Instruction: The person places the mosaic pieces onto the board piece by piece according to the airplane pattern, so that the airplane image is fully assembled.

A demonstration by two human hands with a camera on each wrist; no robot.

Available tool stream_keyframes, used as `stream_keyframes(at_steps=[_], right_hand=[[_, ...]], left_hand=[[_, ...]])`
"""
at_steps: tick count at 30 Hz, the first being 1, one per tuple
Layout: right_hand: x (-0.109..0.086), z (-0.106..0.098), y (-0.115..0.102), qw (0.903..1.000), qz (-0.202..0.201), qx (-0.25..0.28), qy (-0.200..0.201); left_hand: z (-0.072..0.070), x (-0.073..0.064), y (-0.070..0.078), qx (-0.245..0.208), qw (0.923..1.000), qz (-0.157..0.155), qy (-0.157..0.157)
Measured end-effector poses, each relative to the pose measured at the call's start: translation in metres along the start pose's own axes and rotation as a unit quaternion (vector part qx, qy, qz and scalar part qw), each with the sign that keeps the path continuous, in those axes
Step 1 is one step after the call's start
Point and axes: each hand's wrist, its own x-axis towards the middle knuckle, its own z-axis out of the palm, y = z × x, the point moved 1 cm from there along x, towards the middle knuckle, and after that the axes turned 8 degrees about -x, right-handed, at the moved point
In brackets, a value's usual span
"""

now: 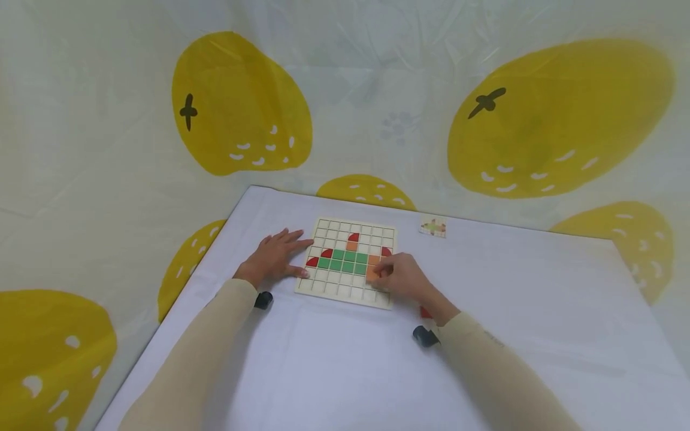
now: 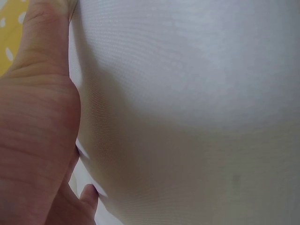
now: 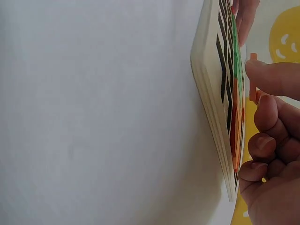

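Note:
A square grid board (image 1: 345,292) lies on the white table, with green tiles (image 1: 349,262) in two rows. Red quarter-round tiles (image 1: 312,262) and orange tiles (image 1: 352,246) sit in other squares. At the board's left side, my left hand (image 1: 275,257) rests with fingers spread, fingertips and thumb on its edge. My right hand (image 1: 403,276) is over the right side of the board. Its thumb and finger pinch a thin orange tile (image 3: 253,77), held on edge just off the board's surface. In the left wrist view, the left hand (image 2: 37,131) shows mostly palm and thumb.
A small card (image 1: 433,226) with a coloured pattern lies beyond the board at the back right. Partly hidden under the right wrist is a red piece (image 1: 426,312) on the table. A curtain (image 1: 377,108) with yellow fruit prints hangs behind the table's back edge.

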Motion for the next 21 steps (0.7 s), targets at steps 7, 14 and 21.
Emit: stream_keyframes(at_steps=[7, 14, 21], right_hand=[[0.001, 0.007, -0.005, 0.9994, -0.032, 0.013, -0.008], [0.003, 0.015, -0.011, 0.9996, -0.024, 0.011, -0.01], [0.001, 0.017, -0.019, 0.9991, -0.042, 0.0, -0.005]], left_hand=[[0.002, 0.001, 0.0, 0.0, 1.0, -0.004, 0.001], [0.001, -0.001, 0.001, 0.003, 1.0, -0.003, 0.004], [0.0, -0.002, 0.001, -0.004, 1.0, 0.001, 0.008]])
